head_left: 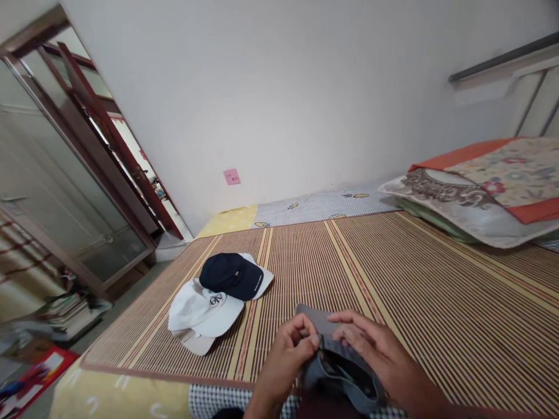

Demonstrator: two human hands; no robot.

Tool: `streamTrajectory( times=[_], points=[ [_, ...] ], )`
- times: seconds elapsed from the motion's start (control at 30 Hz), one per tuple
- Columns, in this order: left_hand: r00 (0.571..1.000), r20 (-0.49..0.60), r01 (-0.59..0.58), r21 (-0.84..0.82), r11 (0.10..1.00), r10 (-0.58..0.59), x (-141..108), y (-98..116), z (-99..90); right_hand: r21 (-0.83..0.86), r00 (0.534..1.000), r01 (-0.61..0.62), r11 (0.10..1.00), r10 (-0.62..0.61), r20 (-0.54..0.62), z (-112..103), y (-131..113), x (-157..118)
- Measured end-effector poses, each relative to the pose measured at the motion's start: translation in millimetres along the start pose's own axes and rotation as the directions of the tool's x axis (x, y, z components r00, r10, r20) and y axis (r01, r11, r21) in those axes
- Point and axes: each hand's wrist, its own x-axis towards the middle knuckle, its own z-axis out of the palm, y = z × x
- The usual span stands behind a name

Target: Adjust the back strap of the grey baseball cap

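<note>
A grey cap (308, 375) is between my hands at the near edge of the bed, its opening turned up towards me and its brim pointing away. My left hand (286, 355) is closed, thumb and forefinger pinching the cap's edge. On the other side my right hand (379, 352) grips the cap, its forefinger stretched along the brim and the other fingers curled in; the thumb is hidden. To the left, a navy cap (229, 273) and a white cap (196, 311) with dark lettering lie against each other. Other pale brims stick out from under them.
A striped bamboo mat (437, 302) covers the bed. Pillows (476, 203) with an orange-edged floral cloth are stacked at the right. Behind the bed stands a white wall with a pink note (232, 177). At left are a glass-paneled door (82, 174) and piled books (65, 311).
</note>
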Motion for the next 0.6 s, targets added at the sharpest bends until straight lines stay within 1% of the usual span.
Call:
streamTrajectory(
  times=[0.07, 0.2, 0.3, 0.33, 0.37, 0.43, 0.5, 0.6],
  points=[
    [0.999, -0.041, 0.010, -0.067, 0.998, -0.013, 0.9, -2.1, -3.0, 0.017, 0.998, -0.024, 1.000, 0.023, 0.054, -9.3, 2.6, -2.7],
    [0.995, -0.099, 0.005, -0.198, 0.980, -0.025, 4.2, -8.2, -8.2, -0.027, 0.988, -0.065, 0.998, 0.069, 0.139, -20.5, 12.5, -7.9],
    [0.994, -0.111, -0.011, -0.230, 0.973, -0.015, 6.5, -11.5, -13.0, 0.005, 0.953, -0.147, 0.989, 0.140, 0.268, -21.9, 21.3, -7.4],
    [0.995, -0.103, -0.009, -0.227, 0.974, -0.015, 6.8, -11.9, -14.6, 0.022, 0.949, -0.157, 0.987, 0.145, 0.281, -22.2, 24.0, -6.2],
    [0.996, -0.093, -0.002, -0.217, 0.976, -0.018, 6.9, -12.0, -16.1, 0.037, 0.954, -0.151, 0.988, 0.136, 0.266, -23.0, 26.5, -4.6],
    [0.997, -0.074, 0.022, -0.175, 0.984, -0.035, 6.4, -11.7, -18.2, 0.047, 0.979, -0.101, 0.994, 0.091, 0.183, -26.3, 31.2, -1.0],
    [0.996, -0.070, 0.044, -0.121, 0.992, -0.053, 5.6, -11.3, -18.3, 0.028, 0.992, -0.048, 0.998, 0.045, 0.114, -30.2, 34.7, 2.3],
    [0.995, -0.077, 0.058, -0.048, 0.997, -0.062, 4.9, -10.7, -14.5, -0.088, 1.000, 0.004, 0.996, -0.002, 0.024, -29.8, 34.4, 4.6]
  ],
)
